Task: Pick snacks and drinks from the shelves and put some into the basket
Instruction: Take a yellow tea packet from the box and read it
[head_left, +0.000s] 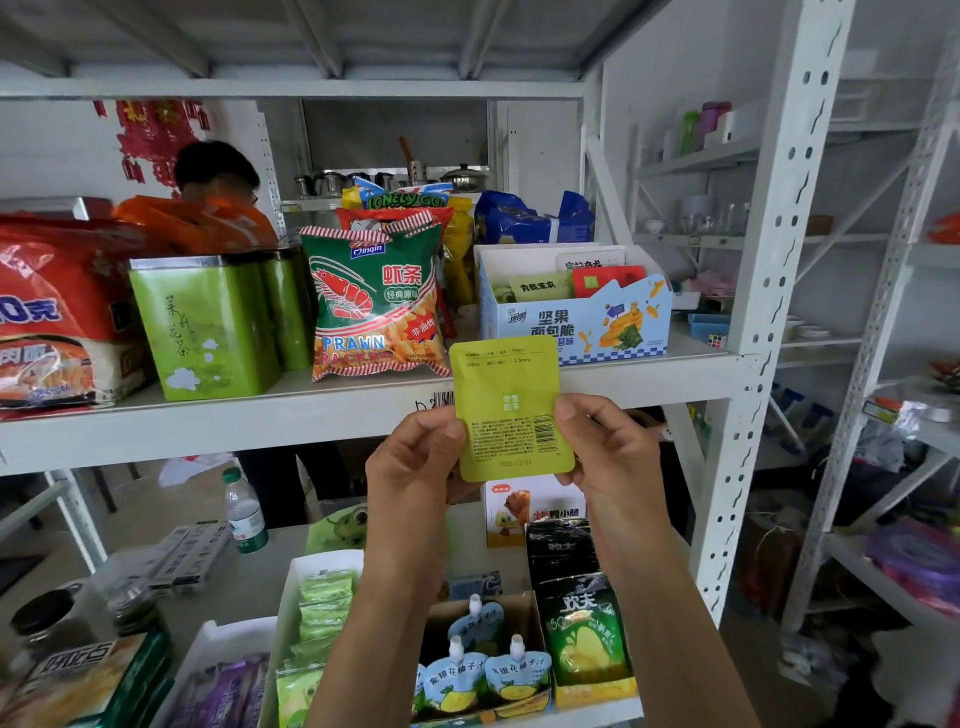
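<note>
1. Sachet (511, 410) — a flat yellow-green packet — is held upright in front of the shelf edge (311, 415), its back panel with small print and a barcode facing the camera, just below the open snack box (576, 322) on the upper shelf.
2. Left hand (415, 462) pinches the sachet's left edge between thumb and curled fingers; right hand (608, 447) pinches the right edge the same way. Both hold the packet, neither is loose.
3. It looks like a checking step: the label is being read before the packet goes anywhere. To do it well, keep the packet flat and square to the eyes, thumbs off the print and the date line at the bottom.
4. No basket is in view, so the drop is not yet done — one hand will likely need to let go and carry the sachet down and away.
5. Nearby: a prawn cracker bag (376, 306) and green tins (208, 327) on the upper shelf, juice pouches (488, 670) on the lower one.
</note>
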